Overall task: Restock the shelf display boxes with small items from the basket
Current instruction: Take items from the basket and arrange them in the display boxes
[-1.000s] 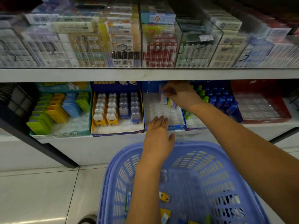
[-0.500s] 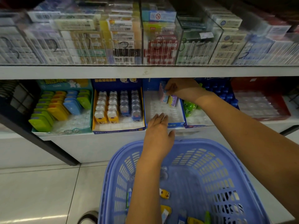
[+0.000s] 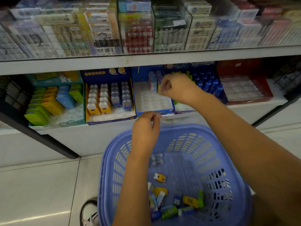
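Observation:
A blue plastic basket (image 3: 203,144) stands on the floor below the shelf, with several small colourful items (image 3: 179,203) on its bottom and a yellow one (image 3: 160,177) lying apart. On the lower shelf a blue display box (image 3: 151,103) holds a mostly bare clear tray, with a few pink and blue items (image 3: 153,82) standing at its back. My right hand (image 3: 177,87) reaches into that box, its fingers curled and pinching a small yellow-green item beside the standing ones. My left hand (image 3: 146,128) hovers over the basket's far rim with curled fingers; I see nothing in it.
Left of the blue box are a box of yellow and blue bear-shaped items (image 3: 107,98) and one of green, yellow and blue cases (image 3: 53,101). To the right stand blue bottles (image 3: 206,85) and a red box (image 3: 244,90). Clear bins (image 3: 138,30) fill the upper shelf. A shoe (image 3: 89,211) is beside the basket.
My left hand's straight fingers have curled and lifted off the box's front edge. My right hand has drawn back slightly from the box's back corner. The view has tilted down.

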`<state>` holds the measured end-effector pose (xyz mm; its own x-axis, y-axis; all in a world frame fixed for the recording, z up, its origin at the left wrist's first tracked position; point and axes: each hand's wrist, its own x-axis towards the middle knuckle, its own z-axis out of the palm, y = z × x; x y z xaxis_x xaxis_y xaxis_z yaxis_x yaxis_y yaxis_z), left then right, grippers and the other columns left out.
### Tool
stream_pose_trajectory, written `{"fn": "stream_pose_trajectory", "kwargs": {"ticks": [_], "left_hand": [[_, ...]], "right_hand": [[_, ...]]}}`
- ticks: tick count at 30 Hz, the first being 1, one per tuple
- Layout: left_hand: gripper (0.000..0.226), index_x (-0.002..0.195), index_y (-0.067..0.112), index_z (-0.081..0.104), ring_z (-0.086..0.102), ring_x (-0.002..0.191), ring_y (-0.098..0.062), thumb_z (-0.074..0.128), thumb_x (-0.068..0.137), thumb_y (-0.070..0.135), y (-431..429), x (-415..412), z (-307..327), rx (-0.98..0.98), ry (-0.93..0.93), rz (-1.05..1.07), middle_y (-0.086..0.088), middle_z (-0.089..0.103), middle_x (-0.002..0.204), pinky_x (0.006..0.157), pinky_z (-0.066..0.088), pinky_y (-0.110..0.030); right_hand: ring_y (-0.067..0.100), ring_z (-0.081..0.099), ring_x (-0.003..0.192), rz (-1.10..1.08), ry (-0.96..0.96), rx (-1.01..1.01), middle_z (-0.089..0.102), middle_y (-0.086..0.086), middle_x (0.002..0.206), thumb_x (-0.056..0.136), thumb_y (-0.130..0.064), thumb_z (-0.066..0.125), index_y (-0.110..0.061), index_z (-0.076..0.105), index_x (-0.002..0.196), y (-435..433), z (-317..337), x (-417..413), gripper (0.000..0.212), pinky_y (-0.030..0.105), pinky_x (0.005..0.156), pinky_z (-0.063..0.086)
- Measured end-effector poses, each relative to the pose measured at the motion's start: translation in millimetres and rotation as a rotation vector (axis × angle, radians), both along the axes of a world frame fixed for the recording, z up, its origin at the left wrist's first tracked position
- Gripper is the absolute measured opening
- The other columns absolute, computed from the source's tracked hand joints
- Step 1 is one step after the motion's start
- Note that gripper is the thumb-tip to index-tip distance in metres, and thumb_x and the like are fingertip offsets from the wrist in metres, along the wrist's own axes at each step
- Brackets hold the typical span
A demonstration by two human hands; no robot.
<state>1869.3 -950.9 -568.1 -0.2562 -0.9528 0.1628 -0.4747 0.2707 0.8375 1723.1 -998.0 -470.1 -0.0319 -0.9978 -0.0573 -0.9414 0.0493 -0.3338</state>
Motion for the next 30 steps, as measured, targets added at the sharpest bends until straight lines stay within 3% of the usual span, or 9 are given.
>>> {"fn": "stream_pose_trajectory", "kwargs": {"ticks": [3, 6, 8, 12, 16, 18, 20, 26, 30], "left_hand": [[0.023, 0.090, 0.003, 0.067, 0.062, 0.085, -0.035, 0.049, 0.094, 0.016, 9.0, -4.7, -33.6, 0.211, -0.312, -0.124, -0.018, 0.067, 0.086, 0.071, 0.048, -0.041], [0.027, 0.098, -0.002, 0.066, 0.062, 0.102, -0.034, 0.043, 0.092, 0.011, 36.9, -10.9, -78.7, 0.412, -0.648, -0.345, -0.023, 0.066, 0.105, 0.082, 0.046, -0.040], [0.030, 0.111, -0.005, 0.061, 0.057, 0.113, -0.035, 0.042, 0.093, 0.009, 61.9, -9.6, -106.7, 0.513, -0.812, -0.492, -0.026, 0.061, 0.119, 0.093, 0.043, -0.040], [0.034, 0.126, -0.002, 0.054, 0.050, 0.118, -0.039, 0.048, 0.096, 0.013, 96.9, 4.2, -152.3, 0.701, -0.896, -0.654, -0.026, 0.051, 0.131, 0.098, 0.040, -0.044], [0.035, 0.129, 0.005, 0.053, 0.051, 0.116, -0.037, 0.048, 0.097, 0.017, 101.0, 12.2, -178.3, 0.702, -0.897, -0.630, -0.021, 0.052, 0.131, 0.093, 0.043, -0.043], [0.032, 0.126, 0.002, 0.055, 0.052, 0.115, -0.037, 0.048, 0.096, 0.012, 98.0, 12.8, -183.2, 0.666, -0.914, -0.615, -0.022, 0.054, 0.129, 0.093, 0.042, -0.043], [0.032, 0.124, 0.004, 0.057, 0.052, 0.117, -0.036, 0.050, 0.094, 0.010, 95.1, 11.7, -188.3, 0.620, -0.961, -0.624, -0.020, 0.055, 0.128, 0.095, 0.042, -0.043], [0.023, 0.108, 0.000, 0.065, 0.059, 0.106, -0.038, 0.053, 0.089, 0.004, 85.2, 2.8, -198.4, 0.621, -1.060, -0.614, -0.024, 0.061, 0.116, 0.088, 0.048, -0.044], [0.027, 0.111, 0.004, 0.065, 0.059, 0.107, -0.036, 0.061, 0.088, 0.017, 79.4, -2.7, -200.8, 0.715, -1.057, -0.632, -0.021, 0.061, 0.117, 0.091, 0.048, -0.043]], "right_hand": [[0.014, 0.055, 0.073, 0.062, -0.022, 0.286, 0.066, 0.003, 0.084, 0.085, -0.029, 0.065, -0.014, 0.070, 0.088, 63.7, -33.8, -8.1, 0.016, 0.024, 0.065, 0.040], [0.019, 0.054, 0.061, 0.071, -0.009, 0.681, 0.062, 0.006, 0.064, 0.084, -0.027, 0.062, -0.016, 0.064, 0.071, 105.5, -99.9, 1.6, 0.017, 0.026, 0.061, 0.043], [0.019, 0.051, 0.069, 0.075, 0.031, 0.817, 0.063, 0.010, 0.076, 0.087, -0.021, 0.060, -0.012, 0.065, 0.081, 129.6, -151.1, 7.7, 0.011, 0.025, 0.068, 0.042], [0.026, 0.054, 0.087, 0.153, 0.144, 0.995, 0.058, 0.029, 0.107, 0.089, -0.010, 0.057, -0.004, 0.062, 0.099, 172.7, -228.6, 0.0, 0.013, 0.038, 0.089, 0.047], [0.029, 0.046, 0.065, 0.203, 0.197, 1.077, 0.044, 0.017, 0.071, 0.090, -0.004, 0.054, 0.002, 0.054, 0.076, 193.0, -262.8, -15.2, 0.015, 0.036, 0.060, 0.040], [0.024, 0.037, 0.055, 0.190, 0.187, 1.093, 0.038, 0.013, 0.067, 0.090, -0.004, 0.052, 0.000, 0.055, 0.082, 194.9, -270.7, -17.2, 0.009, 0.031, 0.052, 0.031], [0.027, 0.046, 0.062, 0.185, 0.175, 1.079, 0.045, 0.016, 0.075, 0.091, -0.007, 0.052, -0.001, 0.055, 0.102, 196.8, -281.9, -18.4, 0.013, 0.034, 0.059, 0.035], [0.021, 0.044, 0.056, 0.196, 0.209, 1.088, 0.045, 0.007, 0.070, 0.083, -0.008, 0.060, -0.006, 0.054, 0.092, 200.5, -306.1, -15.4, 0.010, 0.033, 0.052, 0.038], [0.025, 0.049, 0.070, 0.199, 0.172, 1.118, 0.046, 0.008, 0.079, 0.082, -0.008, 0.063, -0.004, 0.058, 0.099, 197.0, -310.2, -16.5, 0.019, 0.033, 0.066, 0.040]]}}
